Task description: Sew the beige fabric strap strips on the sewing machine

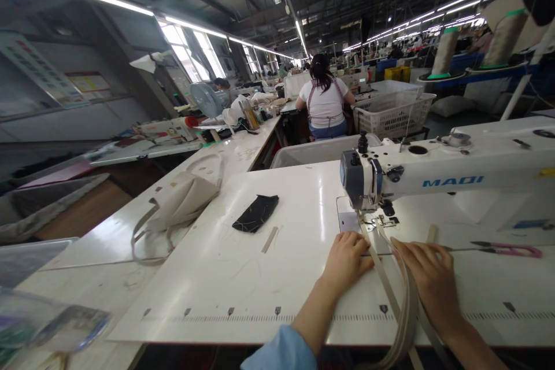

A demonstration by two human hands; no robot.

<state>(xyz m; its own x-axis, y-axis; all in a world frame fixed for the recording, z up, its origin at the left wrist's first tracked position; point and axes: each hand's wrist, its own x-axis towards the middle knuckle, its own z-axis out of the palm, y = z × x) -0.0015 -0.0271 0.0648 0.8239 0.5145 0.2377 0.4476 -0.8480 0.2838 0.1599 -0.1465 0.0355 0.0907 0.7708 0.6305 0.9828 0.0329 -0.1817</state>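
My left hand point(348, 259) is closed at the front of the sewing machine's needle area point(368, 221), with thumb and fingertips at the edge of a narrow beige fabric strip point(384, 280). This strip runs from under the presser foot down over the table's front edge. Just to the right, my right hand point(427, 269) pinches a wider beige strap point(406, 306), which bends downward in a loop and leads up to the foot. The fingertips partly hide where the pieces meet. Pink-handled thread snips point(507, 248) lie right of my right hand.
The white sewing machine point(451, 170) fills the right side. A black fabric piece point(256, 213) and a short beige strip point(269, 240) lie on the table. A beige bag point(184, 199) rests farther left. Ahead, a person point(324, 98) sits beside a white basket point(390, 113).
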